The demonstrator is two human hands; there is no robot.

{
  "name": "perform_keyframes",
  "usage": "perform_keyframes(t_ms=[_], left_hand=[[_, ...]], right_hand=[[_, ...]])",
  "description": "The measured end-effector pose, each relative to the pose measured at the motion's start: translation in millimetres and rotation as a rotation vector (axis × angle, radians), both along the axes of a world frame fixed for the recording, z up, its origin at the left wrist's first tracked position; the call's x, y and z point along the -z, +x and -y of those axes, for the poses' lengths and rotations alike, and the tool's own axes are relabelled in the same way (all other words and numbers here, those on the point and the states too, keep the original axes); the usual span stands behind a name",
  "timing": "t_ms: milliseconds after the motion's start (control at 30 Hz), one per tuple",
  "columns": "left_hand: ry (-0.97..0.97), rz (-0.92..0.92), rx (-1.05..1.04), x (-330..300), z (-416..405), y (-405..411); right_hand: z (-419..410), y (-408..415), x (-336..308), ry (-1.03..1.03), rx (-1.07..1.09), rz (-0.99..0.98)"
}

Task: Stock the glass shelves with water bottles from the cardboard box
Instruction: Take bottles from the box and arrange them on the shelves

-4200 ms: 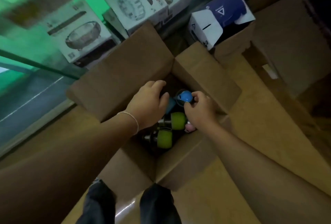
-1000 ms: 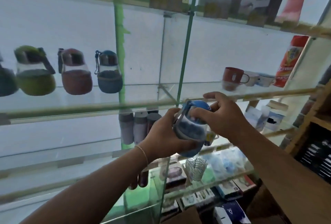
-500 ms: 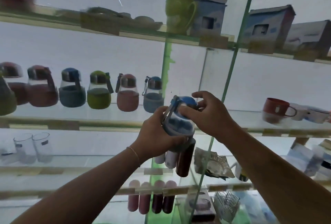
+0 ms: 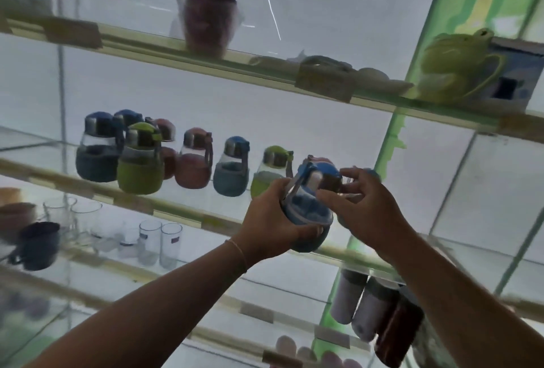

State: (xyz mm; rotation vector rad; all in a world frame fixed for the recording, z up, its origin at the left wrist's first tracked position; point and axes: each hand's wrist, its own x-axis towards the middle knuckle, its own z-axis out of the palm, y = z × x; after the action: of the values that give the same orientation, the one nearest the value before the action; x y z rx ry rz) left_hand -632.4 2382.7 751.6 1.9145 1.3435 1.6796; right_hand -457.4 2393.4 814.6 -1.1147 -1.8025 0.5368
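A blue water bottle [image 4: 306, 208] is held in front of the glass shelf [image 4: 182, 214], at the right end of a row of blue, green and pink bottles [image 4: 194, 161]. Its lower body is gripped by the left hand [image 4: 273, 220]; the right hand [image 4: 368, 208] is curled at its cap with fingertips [image 4: 326, 198] touching. Drinking glasses [image 4: 159, 242] are seen one shelf below.

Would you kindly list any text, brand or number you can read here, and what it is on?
None is legible.
Drinking glasses: small stickers, too blurred to read.
Shelf-edge tags: nothing readable.
Box behind the green teapot: print blurred.
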Motion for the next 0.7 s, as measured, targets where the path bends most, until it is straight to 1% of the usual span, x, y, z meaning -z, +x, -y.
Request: perform_keyframes(t_ms=[233, 467, 700], left_hand=[[0.013, 0.061, -0.035, -6, -5, -76], [0.0, 0.075, -0.107, -7, -14, -146], [0.008, 0.084, -0.156, 1, -18, -194]], right_hand=[[-22, -77, 6, -0.03, -0.082, -0.029], [-36, -140, 9, -0.057, -0.124, 0.008], [-45, -185, 19, -0.086, -0.131, 0.063]])
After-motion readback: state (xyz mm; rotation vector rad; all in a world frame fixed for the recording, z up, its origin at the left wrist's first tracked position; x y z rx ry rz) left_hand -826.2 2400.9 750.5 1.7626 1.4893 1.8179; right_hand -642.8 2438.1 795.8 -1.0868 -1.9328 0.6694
